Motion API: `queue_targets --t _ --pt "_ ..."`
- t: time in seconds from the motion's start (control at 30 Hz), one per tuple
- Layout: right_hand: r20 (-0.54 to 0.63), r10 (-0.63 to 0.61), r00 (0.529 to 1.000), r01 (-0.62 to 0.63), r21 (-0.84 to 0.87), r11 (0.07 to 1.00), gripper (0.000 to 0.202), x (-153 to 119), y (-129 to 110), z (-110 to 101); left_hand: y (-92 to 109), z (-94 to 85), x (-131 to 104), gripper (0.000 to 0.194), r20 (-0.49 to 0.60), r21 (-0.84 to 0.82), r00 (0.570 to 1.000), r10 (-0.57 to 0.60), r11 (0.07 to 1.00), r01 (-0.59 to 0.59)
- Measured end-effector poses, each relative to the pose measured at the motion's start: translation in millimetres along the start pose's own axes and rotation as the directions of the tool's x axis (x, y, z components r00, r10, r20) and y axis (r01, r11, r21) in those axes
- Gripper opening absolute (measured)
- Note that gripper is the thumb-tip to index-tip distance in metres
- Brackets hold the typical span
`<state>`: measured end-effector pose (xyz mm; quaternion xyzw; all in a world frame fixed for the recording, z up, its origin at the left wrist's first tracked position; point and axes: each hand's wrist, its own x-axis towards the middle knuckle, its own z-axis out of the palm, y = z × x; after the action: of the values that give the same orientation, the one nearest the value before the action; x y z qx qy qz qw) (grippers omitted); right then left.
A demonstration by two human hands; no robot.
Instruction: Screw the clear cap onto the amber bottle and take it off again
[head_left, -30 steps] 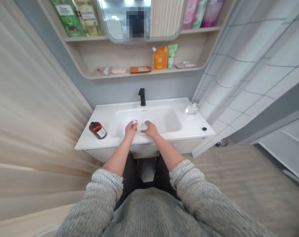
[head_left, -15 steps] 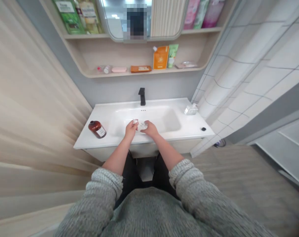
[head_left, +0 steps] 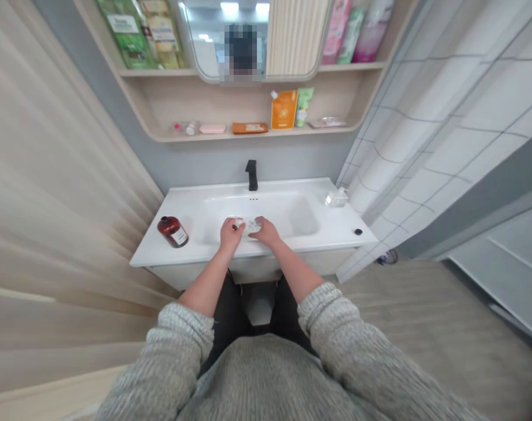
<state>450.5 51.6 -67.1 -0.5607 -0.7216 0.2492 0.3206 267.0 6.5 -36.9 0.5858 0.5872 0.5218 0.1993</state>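
Observation:
Above the near side of the white sink (head_left: pixel 304 213), both hands are close together over a small clear container (head_left: pixel 252 224). My right hand (head_left: pixel 267 231) is closed around its right side with the thumb in front. At its left end, my left hand (head_left: pixel 231 234) pinches a small whitish piece (head_left: pixel 239 223), perhaps its top; whether the two pieces are joined I cannot tell. The fingers cover much of both. An amber bottle (head_left: pixel 172 231) with a white label, its neck uncapped, stands on the counter to the left. A small black cap (head_left: pixel 357 232) lies at the right end.
A black faucet (head_left: pixel 252 175) rises behind the sink. At the back right of the counter is a clear pump bottle (head_left: pixel 336 198). Over it all hangs a shelf (head_left: pixel 195 137) with an orange pouch (head_left: pixel 284 110), a green tube (head_left: pixel 304 107) and other toiletries, beside a mirror (head_left: pixel 292 41).
My left hand has turned, and its fingers now cover more of the whitish piece. The right hand keeps its hold on the clear container. The view has shifted slightly.

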Motion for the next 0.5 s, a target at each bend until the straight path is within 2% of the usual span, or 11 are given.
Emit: queue_targets --t 0.07,0.13,0.27,0.33,0.4,0.5 --pt "0.015 -0.013 1.0 0.013 0.001 1.0 0.07 -0.1 -0.7 0.2 11.0 -14.2 -12.9 0.015 -0.004 0.076 0.996 0.091 0.993 -0.09" --pt "0.019 -0.027 0.999 0.027 0.009 1.0 0.069 0.2 -0.4 1.4 21.3 -32.4 -31.4 0.019 -0.014 0.111 0.991 0.134 0.985 -0.131" --pt "0.017 -0.034 0.999 0.033 0.051 0.998 0.067 1.5 3.3 5.1 33.2 -80.7 -82.8 0.023 -0.082 0.112 0.989 0.121 0.987 -0.112" --pt "0.035 -0.036 0.999 0.033 0.076 0.997 0.068 2.0 5.3 6.0 31.9 -112.3 -111.6 0.024 -0.117 0.111 0.99 0.075 0.992 -0.062" --pt "0.048 -0.037 0.998 0.033 0.096 0.995 0.068 2.2 6.9 5.9 26.1 -148.6 -136.8 0.027 -0.16 0.101 0.987 -0.021 0.994 0.038" --pt "0.055 -0.042 0.998 0.035 0.122 0.992 0.067 2.4 8.2 4.8 13.4 -206.6 -156.8 0.038 -0.317 0.084 0.928 -0.195 0.969 0.232"
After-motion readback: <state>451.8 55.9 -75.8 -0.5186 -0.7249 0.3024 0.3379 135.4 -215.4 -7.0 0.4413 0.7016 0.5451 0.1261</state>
